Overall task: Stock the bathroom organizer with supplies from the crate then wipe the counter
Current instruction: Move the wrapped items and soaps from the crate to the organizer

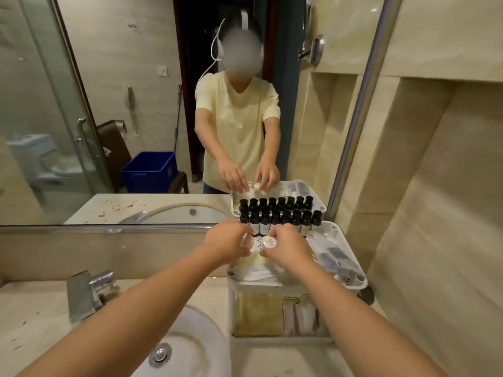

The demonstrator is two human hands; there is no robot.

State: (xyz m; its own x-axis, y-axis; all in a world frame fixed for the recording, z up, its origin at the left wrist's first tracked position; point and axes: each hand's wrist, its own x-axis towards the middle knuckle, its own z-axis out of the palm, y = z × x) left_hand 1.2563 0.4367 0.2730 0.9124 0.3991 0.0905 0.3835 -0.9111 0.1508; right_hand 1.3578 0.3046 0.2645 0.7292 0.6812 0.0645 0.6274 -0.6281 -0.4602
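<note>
Left hand (228,242) grip pinched on a small round white soap disc (247,240); right hand (288,247) grip pinched on a second round disc (269,242) with a printed label, both held over the top tray of the white two-tier organizer (351,284). Behind the hands on that tray, against the mirror (109,104), stands a row of dark-capped bottles (285,220); sachets and flat packets lie toward its right rim. The lower tier holds a gold packet (258,317) and slim wrapped items. Left of the organizer lie the basin (201,344) and chrome tap (87,292) on the bench (32,317). The mirror reflects a blue crate (149,171).
</note>
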